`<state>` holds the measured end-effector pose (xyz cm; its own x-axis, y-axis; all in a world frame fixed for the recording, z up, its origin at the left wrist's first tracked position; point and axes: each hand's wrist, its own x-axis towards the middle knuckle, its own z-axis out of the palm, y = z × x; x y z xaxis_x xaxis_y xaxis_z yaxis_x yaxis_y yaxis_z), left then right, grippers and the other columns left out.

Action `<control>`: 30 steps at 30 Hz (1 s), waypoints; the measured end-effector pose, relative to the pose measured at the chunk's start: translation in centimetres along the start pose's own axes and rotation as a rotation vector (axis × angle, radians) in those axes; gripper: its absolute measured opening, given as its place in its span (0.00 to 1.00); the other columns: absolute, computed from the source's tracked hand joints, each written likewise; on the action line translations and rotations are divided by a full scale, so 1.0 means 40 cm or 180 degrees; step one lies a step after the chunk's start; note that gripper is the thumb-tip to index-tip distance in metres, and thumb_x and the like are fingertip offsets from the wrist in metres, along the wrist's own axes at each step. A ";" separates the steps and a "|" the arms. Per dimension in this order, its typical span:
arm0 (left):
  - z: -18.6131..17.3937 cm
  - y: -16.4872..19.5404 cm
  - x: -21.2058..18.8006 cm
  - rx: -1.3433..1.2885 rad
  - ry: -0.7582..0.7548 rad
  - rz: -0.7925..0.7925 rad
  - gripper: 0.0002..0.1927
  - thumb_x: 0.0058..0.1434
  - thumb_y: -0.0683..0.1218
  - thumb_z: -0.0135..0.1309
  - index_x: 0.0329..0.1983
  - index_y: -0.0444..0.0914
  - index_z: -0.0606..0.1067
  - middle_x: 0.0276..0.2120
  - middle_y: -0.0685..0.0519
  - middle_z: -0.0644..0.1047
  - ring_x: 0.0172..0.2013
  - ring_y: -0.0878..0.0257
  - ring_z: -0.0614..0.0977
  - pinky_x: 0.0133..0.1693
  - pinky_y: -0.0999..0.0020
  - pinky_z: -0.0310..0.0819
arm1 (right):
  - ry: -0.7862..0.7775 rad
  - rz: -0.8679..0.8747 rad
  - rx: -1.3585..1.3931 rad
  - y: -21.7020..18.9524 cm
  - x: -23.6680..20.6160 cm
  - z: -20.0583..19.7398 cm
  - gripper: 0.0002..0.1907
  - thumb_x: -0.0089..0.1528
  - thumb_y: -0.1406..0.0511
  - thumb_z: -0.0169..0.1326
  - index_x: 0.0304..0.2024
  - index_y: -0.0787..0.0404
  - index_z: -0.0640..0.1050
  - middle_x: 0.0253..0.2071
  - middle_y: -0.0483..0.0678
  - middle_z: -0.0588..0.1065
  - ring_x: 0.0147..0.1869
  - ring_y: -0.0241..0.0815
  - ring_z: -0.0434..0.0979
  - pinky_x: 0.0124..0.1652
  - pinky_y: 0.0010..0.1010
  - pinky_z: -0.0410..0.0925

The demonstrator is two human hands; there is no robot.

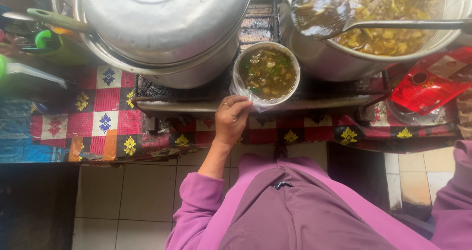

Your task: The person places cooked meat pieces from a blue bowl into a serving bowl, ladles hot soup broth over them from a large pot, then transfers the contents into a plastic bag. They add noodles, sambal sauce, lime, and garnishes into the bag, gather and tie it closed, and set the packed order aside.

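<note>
**A:** What have I got under the left hand (231,118)?

**B:** From my seat at the remote feed, I see it at the near rim of the small round bowl lined with a clear plastic bag (267,74). The fingers are curled together and pinch the loose edge of the plastic where it hangs over the rim. The bowl holds brown broth with pale chunks and chopped green herbs, and it sits on the dark, stained stove top (196,90), between the two big pots.

**A:** And the right hand?

**B:** I can't tell. Only the purple sleeve shows at the right edge; the hand itself is out of view. What I do see is the long-handled metal ladle (322,13), its bowl full of brown broth, hanging over the rim of the large open aluminium pot of yellowish soup (344,58), just above and to the right of the small bowl.

**A:** What else is around?

**B:** A large aluminium pot with a domed lid (164,24) stands to the left of the bowl. A red, white and black patterned cloth (105,112) covers the counter, and a red plastic pouch (430,83) lies at the right.
</note>
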<state>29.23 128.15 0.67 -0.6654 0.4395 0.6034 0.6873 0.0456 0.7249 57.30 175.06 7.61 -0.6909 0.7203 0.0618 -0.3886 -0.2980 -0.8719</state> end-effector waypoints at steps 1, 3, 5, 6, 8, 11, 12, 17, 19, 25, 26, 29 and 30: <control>-0.002 -0.002 -0.001 -0.0014 -0.0013 0.0034 0.10 0.57 0.35 0.65 0.40 0.39 0.81 0.41 0.50 0.81 0.45 0.53 0.83 0.47 0.63 0.78 | 0.0010 0.0020 0.0019 0.003 -0.012 0.025 0.10 0.82 0.61 0.50 0.53 0.63 0.72 0.44 0.50 0.73 0.48 0.50 0.81 0.44 0.41 0.76; -0.006 -0.004 -0.001 -0.0034 -0.0027 0.0112 0.10 0.57 0.35 0.64 0.40 0.40 0.82 0.40 0.50 0.81 0.45 0.53 0.83 0.47 0.63 0.78 | 0.0039 0.0048 0.0069 0.006 -0.037 0.082 0.10 0.82 0.61 0.50 0.53 0.63 0.72 0.44 0.50 0.73 0.48 0.50 0.81 0.44 0.41 0.76; -0.010 -0.005 -0.002 -0.0059 -0.0021 0.0169 0.10 0.57 0.35 0.64 0.40 0.40 0.82 0.40 0.51 0.81 0.44 0.54 0.83 0.47 0.63 0.79 | 0.0052 0.0121 0.0206 0.012 -0.054 0.152 0.10 0.82 0.61 0.50 0.53 0.63 0.72 0.44 0.51 0.73 0.48 0.50 0.80 0.44 0.41 0.76; -0.011 -0.005 -0.003 -0.0070 -0.0017 0.0197 0.10 0.57 0.35 0.64 0.40 0.40 0.82 0.40 0.51 0.82 0.44 0.54 0.84 0.47 0.63 0.79 | 0.0076 0.0163 0.0269 0.016 -0.068 0.190 0.10 0.82 0.62 0.50 0.53 0.63 0.72 0.44 0.51 0.73 0.48 0.50 0.80 0.44 0.41 0.76; -0.012 -0.004 -0.003 -0.0066 -0.0034 0.0233 0.10 0.57 0.35 0.64 0.40 0.40 0.82 0.40 0.51 0.82 0.43 0.54 0.84 0.46 0.64 0.79 | 0.0109 0.0175 0.0306 0.027 -0.110 0.265 0.09 0.82 0.62 0.50 0.52 0.63 0.72 0.44 0.51 0.73 0.48 0.50 0.80 0.45 0.42 0.76; -0.014 -0.002 0.005 -0.0108 -0.0073 0.0261 0.10 0.57 0.35 0.63 0.40 0.40 0.81 0.40 0.51 0.82 0.43 0.54 0.84 0.45 0.64 0.79 | -0.0075 -0.0039 -0.0126 0.047 -0.184 0.374 0.08 0.82 0.63 0.50 0.52 0.62 0.73 0.44 0.51 0.74 0.48 0.50 0.81 0.45 0.42 0.76; -0.015 0.000 0.011 -0.0133 -0.0091 0.0272 0.10 0.57 0.35 0.63 0.40 0.40 0.81 0.40 0.51 0.81 0.42 0.54 0.84 0.45 0.65 0.79 | -0.0159 -0.0137 -0.0322 0.054 -0.209 0.407 0.08 0.81 0.64 0.50 0.51 0.62 0.73 0.44 0.51 0.74 0.48 0.50 0.81 0.45 0.42 0.77; -0.020 0.015 0.062 -0.0013 -0.0298 0.0332 0.09 0.57 0.35 0.62 0.39 0.41 0.82 0.39 0.53 0.82 0.40 0.56 0.84 0.42 0.65 0.79 | -0.1076 -0.1236 -0.2239 0.043 -0.278 0.515 0.07 0.73 0.67 0.51 0.48 0.64 0.78 0.42 0.54 0.78 0.41 0.45 0.82 0.42 0.33 0.75; -0.014 0.023 0.091 0.0110 -0.0377 0.0394 0.08 0.58 0.36 0.63 0.39 0.41 0.82 0.38 0.53 0.81 0.39 0.56 0.84 0.41 0.65 0.79 | -0.1616 -0.1883 -0.2696 0.026 -0.285 0.536 0.05 0.69 0.70 0.55 0.46 0.64 0.80 0.44 0.54 0.79 0.41 0.43 0.82 0.42 0.30 0.75; 0.032 0.042 0.182 0.0348 -0.0674 0.0565 0.05 0.61 0.39 0.61 0.39 0.42 0.81 0.38 0.52 0.81 0.37 0.56 0.84 0.38 0.64 0.79 | -0.2196 -0.2792 -0.3530 -0.057 -0.352 0.521 0.07 0.59 0.75 0.62 0.38 0.62 0.80 0.42 0.54 0.79 0.47 0.53 0.83 0.46 0.39 0.76; 0.044 0.045 0.196 0.0399 -0.0674 0.0624 0.04 0.61 0.39 0.61 0.38 0.42 0.80 0.38 0.53 0.81 0.37 0.55 0.84 0.38 0.63 0.79 | -0.2117 -0.2826 -0.3625 -0.069 -0.369 0.506 0.07 0.58 0.74 0.63 0.37 0.61 0.80 0.42 0.53 0.80 0.48 0.55 0.82 0.47 0.41 0.76; 0.082 0.053 0.233 0.0389 -0.0767 0.0679 0.04 0.62 0.39 0.60 0.38 0.42 0.80 0.37 0.53 0.81 0.37 0.55 0.84 0.38 0.63 0.79 | -0.2059 -0.2904 -0.3687 -0.097 -0.397 0.427 0.06 0.62 0.70 0.59 0.42 0.60 0.78 0.46 0.51 0.78 0.52 0.52 0.81 0.52 0.43 0.75; 0.096 0.055 0.246 0.0359 -0.0810 0.0677 0.04 0.62 0.39 0.60 0.38 0.42 0.79 0.37 0.53 0.81 0.37 0.55 0.84 0.38 0.63 0.79 | -0.1972 -0.2869 -0.3608 -0.101 -0.401 0.394 0.06 0.64 0.68 0.57 0.43 0.59 0.77 0.47 0.50 0.77 0.53 0.51 0.81 0.54 0.44 0.75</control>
<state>25.32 136.00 6.91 -0.4198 0.6587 0.6244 0.8401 0.0215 0.5421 60.34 154.84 17.78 -0.7364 -0.0482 0.6748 -0.3496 0.8811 -0.3186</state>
